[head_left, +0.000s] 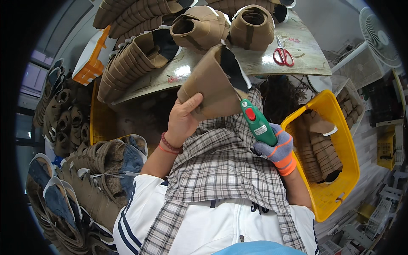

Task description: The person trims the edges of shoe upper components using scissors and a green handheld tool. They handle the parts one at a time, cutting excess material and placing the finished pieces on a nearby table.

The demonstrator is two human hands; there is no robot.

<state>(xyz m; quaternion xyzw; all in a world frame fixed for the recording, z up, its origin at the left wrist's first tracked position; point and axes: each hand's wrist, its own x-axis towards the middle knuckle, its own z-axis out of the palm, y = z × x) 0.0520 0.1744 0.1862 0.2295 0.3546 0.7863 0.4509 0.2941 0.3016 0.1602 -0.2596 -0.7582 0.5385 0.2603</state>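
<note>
My bare left hand (185,114) grips a brown shoe upper (212,91) by its lower left side, thumb on top. The upper has a dark lining and a white edge on its right. In my right hand (278,146), gloved in grey and orange, is a green handheld power tool (260,127) with a red button. Its narrow tip meets or lies very close to the upper's lower right edge; contact is hard to tell. Beyond the held upper, more brown uppers (251,27) stand on the table (297,36), near red-handled scissors (283,55).
Nested brown uppers (131,59) line the table's left part. A yellow basket (350,157) with stacked uppers stands at my right, and an orange-and-white box (91,59) at the far left. Fur-lined uppers (100,170) pile up on my left. A white fan (378,36) is at the back right.
</note>
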